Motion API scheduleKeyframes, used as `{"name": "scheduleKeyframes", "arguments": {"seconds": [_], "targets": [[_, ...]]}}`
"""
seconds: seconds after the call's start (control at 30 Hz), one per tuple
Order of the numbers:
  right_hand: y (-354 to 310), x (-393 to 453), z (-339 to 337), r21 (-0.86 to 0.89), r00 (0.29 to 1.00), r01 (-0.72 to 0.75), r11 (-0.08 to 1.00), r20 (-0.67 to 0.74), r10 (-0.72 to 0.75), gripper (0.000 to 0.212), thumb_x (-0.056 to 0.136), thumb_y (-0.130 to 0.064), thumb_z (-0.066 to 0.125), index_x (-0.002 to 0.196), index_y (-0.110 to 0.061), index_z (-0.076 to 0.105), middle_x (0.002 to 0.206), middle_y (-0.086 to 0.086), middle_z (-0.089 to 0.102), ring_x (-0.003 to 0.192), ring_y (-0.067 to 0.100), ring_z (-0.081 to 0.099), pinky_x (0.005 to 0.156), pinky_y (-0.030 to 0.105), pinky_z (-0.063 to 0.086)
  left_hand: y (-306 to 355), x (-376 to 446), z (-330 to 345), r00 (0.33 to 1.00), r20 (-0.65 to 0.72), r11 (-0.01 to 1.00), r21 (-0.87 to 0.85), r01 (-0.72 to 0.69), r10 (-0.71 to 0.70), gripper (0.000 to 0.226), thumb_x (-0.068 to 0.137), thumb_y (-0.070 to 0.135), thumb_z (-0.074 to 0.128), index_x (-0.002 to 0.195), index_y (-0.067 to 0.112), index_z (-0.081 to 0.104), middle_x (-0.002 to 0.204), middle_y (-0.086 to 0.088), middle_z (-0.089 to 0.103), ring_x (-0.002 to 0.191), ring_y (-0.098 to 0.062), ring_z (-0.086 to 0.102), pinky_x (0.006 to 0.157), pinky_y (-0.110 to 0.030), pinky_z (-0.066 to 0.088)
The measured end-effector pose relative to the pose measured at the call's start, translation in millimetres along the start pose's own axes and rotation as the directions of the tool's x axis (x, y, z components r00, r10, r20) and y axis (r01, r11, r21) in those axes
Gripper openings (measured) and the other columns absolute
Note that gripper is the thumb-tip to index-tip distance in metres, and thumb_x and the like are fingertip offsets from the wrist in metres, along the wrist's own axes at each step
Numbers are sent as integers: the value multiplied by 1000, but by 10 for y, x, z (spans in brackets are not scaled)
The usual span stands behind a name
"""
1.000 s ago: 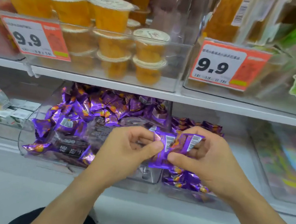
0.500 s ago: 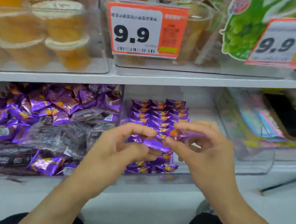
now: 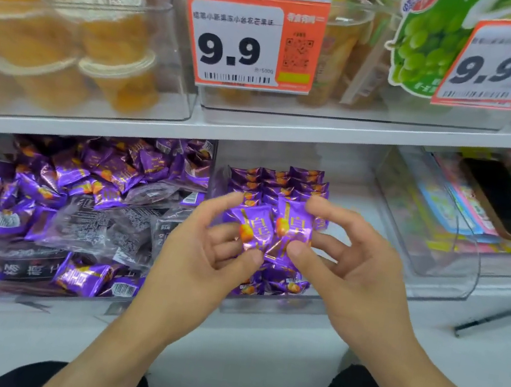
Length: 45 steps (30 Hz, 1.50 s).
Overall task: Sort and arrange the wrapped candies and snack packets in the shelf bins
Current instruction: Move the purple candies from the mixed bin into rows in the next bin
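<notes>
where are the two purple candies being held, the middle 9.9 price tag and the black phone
purple candies (image 3: pixel 270 230): head view, where the two held wrappers meet
9.9 price tag (image 3: pixel 232 50): head view, on the printed digits
black phone (image 3: pixel 508 201): head view, centre of its dark screen

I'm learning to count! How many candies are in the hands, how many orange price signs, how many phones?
Purple candies held in the hands: 2
Orange price signs: 2
Black phones: 1
Total: 5
</notes>
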State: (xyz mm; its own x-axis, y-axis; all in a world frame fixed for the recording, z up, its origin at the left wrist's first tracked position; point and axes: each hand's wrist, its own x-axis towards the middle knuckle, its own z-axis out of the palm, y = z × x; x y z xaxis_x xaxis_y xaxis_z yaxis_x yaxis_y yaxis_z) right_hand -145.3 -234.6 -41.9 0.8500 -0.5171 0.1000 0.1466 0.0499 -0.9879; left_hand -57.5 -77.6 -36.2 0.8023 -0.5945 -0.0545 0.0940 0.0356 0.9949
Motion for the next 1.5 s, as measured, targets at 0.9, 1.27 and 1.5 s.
{"name": "scheduleKeyframes", "arguments": {"seconds": [0.9, 1.27, 1.5], "targets": [[8, -9, -1, -129, 968, -139, 982, 189, 162, 70, 52, -24, 95, 115, -18, 65, 108, 4, 72, 91, 29, 71, 75, 47, 60, -66, -27, 173, 974, -175, 982, 151, -115, 141, 33, 97, 26, 54, 84, -1, 67, 84, -27, 60, 72, -34, 57, 73, -46, 50], [18, 650, -534, -571, 993, 108, 814, 92, -68, 42, 63, -15, 92, 95, -23, 65, 85, 1, 69, 72, 12, 59, 60, 21, 50, -62, 94, -197, 869, -270, 724, 677, -135, 414, 21, 85, 31, 72, 105, 25, 69, 93, 10, 63, 79, -8, 62, 73, -30, 54], [519, 1050, -868, -911, 944, 78, 405, 198, 264, 41, 62, -14, 88, 94, -23, 65, 86, -5, 64, 76, 19, 60, 65, 25, 43, -178, 86, -306, 923, -309, 735, 676, 45, 228, 38, 81, 22, 78, 116, 24, 62, 85, 11, 64, 63, -6, 62, 71, -34, 57]]}}
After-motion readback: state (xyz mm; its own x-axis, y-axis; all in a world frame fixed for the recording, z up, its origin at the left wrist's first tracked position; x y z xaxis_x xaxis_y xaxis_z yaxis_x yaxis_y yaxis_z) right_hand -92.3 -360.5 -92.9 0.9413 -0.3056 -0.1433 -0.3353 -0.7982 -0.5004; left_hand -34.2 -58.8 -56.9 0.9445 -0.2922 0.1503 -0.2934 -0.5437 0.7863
